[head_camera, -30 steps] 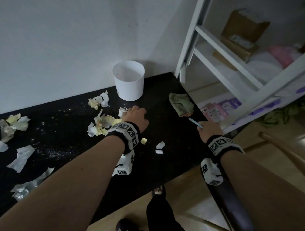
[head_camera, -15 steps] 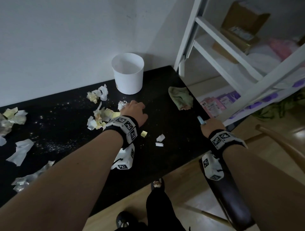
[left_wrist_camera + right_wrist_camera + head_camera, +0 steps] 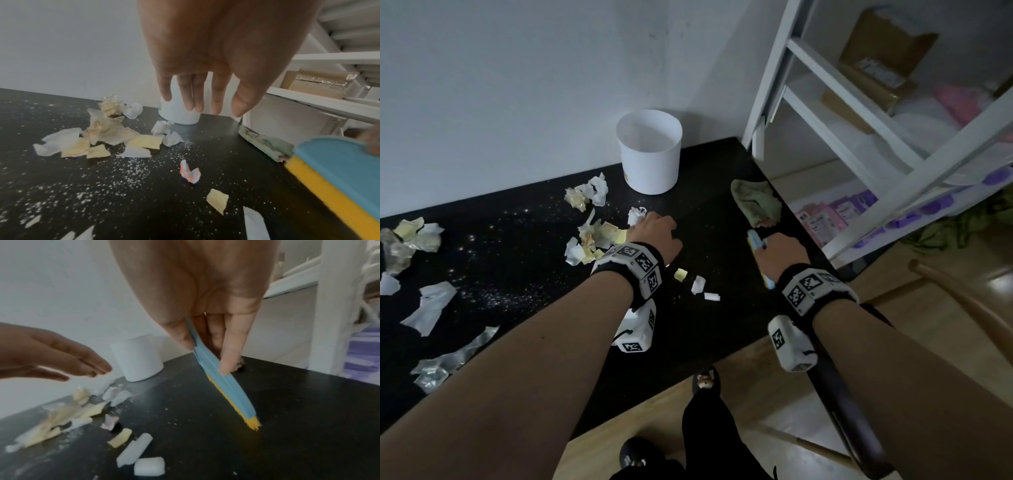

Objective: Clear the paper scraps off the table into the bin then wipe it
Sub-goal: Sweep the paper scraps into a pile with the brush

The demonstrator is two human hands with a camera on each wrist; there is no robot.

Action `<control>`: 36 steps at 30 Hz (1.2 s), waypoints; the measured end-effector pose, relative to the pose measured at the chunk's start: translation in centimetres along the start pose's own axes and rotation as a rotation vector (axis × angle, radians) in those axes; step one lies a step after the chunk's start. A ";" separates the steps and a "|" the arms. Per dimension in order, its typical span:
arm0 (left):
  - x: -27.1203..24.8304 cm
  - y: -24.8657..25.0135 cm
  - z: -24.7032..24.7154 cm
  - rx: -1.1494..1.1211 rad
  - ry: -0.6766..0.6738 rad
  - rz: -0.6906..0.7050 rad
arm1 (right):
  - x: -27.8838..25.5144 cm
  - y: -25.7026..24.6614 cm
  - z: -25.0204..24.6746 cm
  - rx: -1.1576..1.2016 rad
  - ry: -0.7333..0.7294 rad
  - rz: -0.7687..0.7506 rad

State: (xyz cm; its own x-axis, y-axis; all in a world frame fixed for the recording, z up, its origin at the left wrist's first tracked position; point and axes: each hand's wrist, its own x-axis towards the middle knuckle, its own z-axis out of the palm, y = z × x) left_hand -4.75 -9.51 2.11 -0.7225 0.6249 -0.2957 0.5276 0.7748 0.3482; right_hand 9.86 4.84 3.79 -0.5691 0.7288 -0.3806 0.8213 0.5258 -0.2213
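Torn white and yellow paper scraps (image 3: 592, 240) lie on the black table (image 3: 722, 335), with three small scraps (image 3: 698, 284) nearer the front. The white bin (image 3: 650, 154) stands upright at the back by the wall. My left hand (image 3: 205, 107) hovers over the table beside the scrap pile, fingers straight, holding nothing. My right hand (image 3: 205, 356) pinches a blue brush with yellow bristles (image 3: 226, 386), bristle tips touching the table right of the small scraps. A green cloth (image 3: 756, 204) lies crumpled at the table's right edge.
More scraps (image 3: 424, 308) and white crumbs are spread over the table's left half. A white shelf frame (image 3: 859, 120) with a cardboard box stands to the right, and a wooden chair (image 3: 962, 308) is at the near right. My foot (image 3: 705, 380) shows below the table edge.
My right hand has brought the brush leftwards from the table's right edge onto the tabletop. The left hand has stayed beside the scrap pile.
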 end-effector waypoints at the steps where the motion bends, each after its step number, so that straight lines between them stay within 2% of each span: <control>1: -0.1 -0.3 0.0 0.000 -0.001 -0.007 | 0.0 0.2 0.2 -0.022 -0.020 0.027; 5: -0.5 -1.3 -0.1 0.006 -0.015 -0.039 | -0.8 -2.1 1.9 -0.007 -0.092 -0.004; 10: -0.7 -2.2 -0.8 -0.012 0.003 -0.078 | -0.8 -6.5 2.7 0.098 -0.160 -0.199; 16: -0.8 -3.8 -1.9 -0.027 0.038 -0.136 | 2.7 -6.0 -0.3 -0.116 -0.032 -0.314; 20: -1.1 -5.2 -2.5 -0.031 0.048 -0.192 | 4.0 -6.5 0.4 -0.237 -0.175 -0.302; 26: -0.4 -6.0 -3.2 -0.090 0.049 -0.258 | 2.0 -10.3 1.2 -0.087 -0.349 -0.474; 29: 0.1 -5.8 -3.9 -0.110 0.081 -0.271 | 3.7 -10.8 -0.2 0.013 -0.269 -0.480; 34: 0.6 -6.3 -4.8 -0.131 0.118 -0.324 | 7.1 -11.3 -2.1 -0.096 -0.133 -0.510; 36: 0.6 -6.5 -5.0 -0.128 0.112 -0.346 | 8.2 -11.7 -1.8 -0.097 -0.112 -0.477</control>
State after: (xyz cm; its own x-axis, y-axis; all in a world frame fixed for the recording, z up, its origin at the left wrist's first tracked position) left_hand -10.92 -14.65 4.13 -0.8961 0.3087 -0.3189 0.1889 0.9155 0.3553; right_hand -4.47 5.41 4.88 -0.8685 0.3485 -0.3525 0.4601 0.8312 -0.3119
